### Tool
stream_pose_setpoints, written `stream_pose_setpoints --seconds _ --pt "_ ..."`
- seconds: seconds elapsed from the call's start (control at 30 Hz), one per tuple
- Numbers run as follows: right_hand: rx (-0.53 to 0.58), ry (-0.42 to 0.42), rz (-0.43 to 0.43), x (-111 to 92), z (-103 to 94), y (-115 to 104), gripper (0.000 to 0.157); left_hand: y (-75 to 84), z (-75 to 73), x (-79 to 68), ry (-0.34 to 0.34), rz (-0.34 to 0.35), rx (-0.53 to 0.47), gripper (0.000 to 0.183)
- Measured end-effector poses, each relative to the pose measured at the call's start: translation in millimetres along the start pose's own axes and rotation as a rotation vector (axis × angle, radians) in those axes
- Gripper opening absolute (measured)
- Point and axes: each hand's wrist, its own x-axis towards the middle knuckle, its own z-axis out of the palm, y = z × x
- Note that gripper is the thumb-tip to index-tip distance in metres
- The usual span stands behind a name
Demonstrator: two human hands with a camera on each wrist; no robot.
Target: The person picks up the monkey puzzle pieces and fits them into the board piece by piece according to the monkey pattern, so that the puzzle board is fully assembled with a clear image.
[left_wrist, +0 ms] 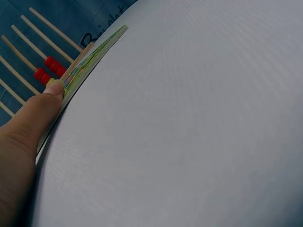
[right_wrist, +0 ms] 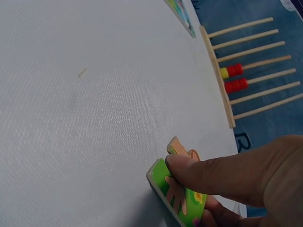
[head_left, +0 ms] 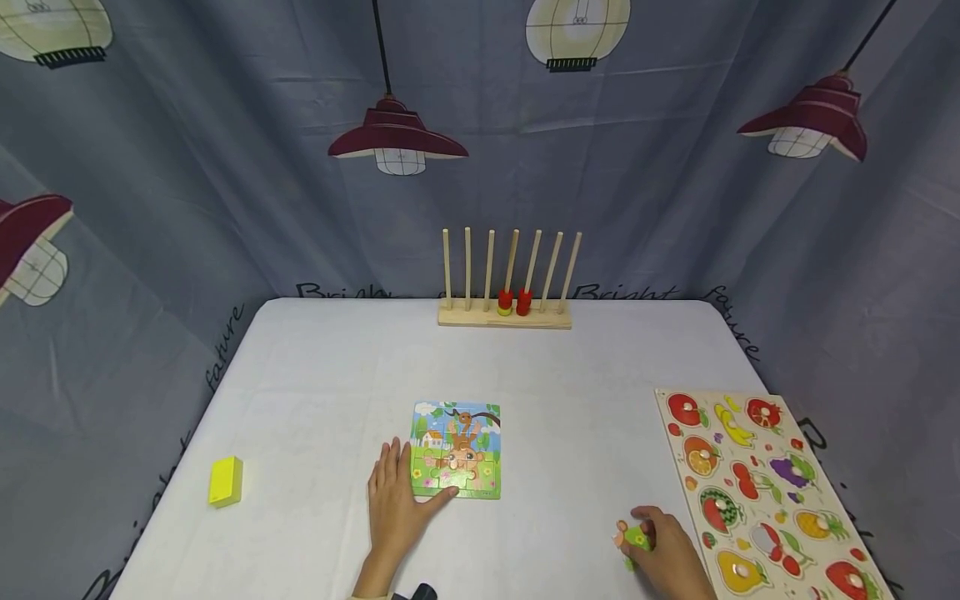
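A square jigsaw puzzle (head_left: 455,450) with a monkey picture lies near the middle of the white table. My left hand (head_left: 397,504) rests at its lower left corner, fingers straight along the left side and thumb on the bottom edge. In the left wrist view that thumb (left_wrist: 45,106) touches the puzzle's rim. Off to the right, my right hand (head_left: 663,550) pinches a green puzzle piece (head_left: 637,537) close over the table. The right wrist view shows the thumb pressing on the piece (right_wrist: 177,196), which bears a painted hand; the other fingers are partly hidden beneath it.
A wooden fruit peg board (head_left: 738,475) lies at the right, beside my right hand. At the back edge stands a wooden peg rack (head_left: 468,317) with red and yellow beads (head_left: 523,302) on two rods. A yellow block (head_left: 225,482) sits at the left.
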Motion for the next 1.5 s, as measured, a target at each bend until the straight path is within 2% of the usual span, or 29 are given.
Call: stream_pose_setpoints --seconds 0.33,0.67,0.87,1.03,1.17,1.27,1.37,1.5 --pt "0.002 0.034 -0.062 -4.6 -7.6 -2.4 0.024 0.3 0.6 -0.2 -0.008 -0.004 -0.012 0.106" --pt "0.087 -0.037 -0.01 -7.8 -15.4 -7.9 0.018 0.0 0.1 0.0 0.001 0.005 -0.001 0.107" --pt "0.153 0.01 -0.033 -4.1 -16.0 -17.2 0.018 -0.1 -0.3 0.1 -0.001 0.003 -0.003 0.106" --pt "0.346 0.083 -0.052 8.0 -3.6 -33.4 0.022 -0.7 -0.4 1.2 -0.007 0.004 0.003 0.106" --pt "0.518 0.1 -0.068 19.9 10.7 -57.0 0.024 -1.0 -0.6 2.5 0.002 0.01 0.004 0.106" --pt "0.642 0.061 -0.089 30.5 26.1 -75.2 0.026 -0.7 -0.8 2.6 0.012 0.014 0.004 0.106" --pt "0.717 0.003 -0.105 40.7 45.1 -91.5 0.028 -0.4 -0.5 2.1 0.018 0.018 0.004 0.106" --pt "0.753 -0.052 -0.151 51.9 67.9 -109.6 0.028 -0.6 0.1 1.2 0.02 0.02 0.004 0.105"
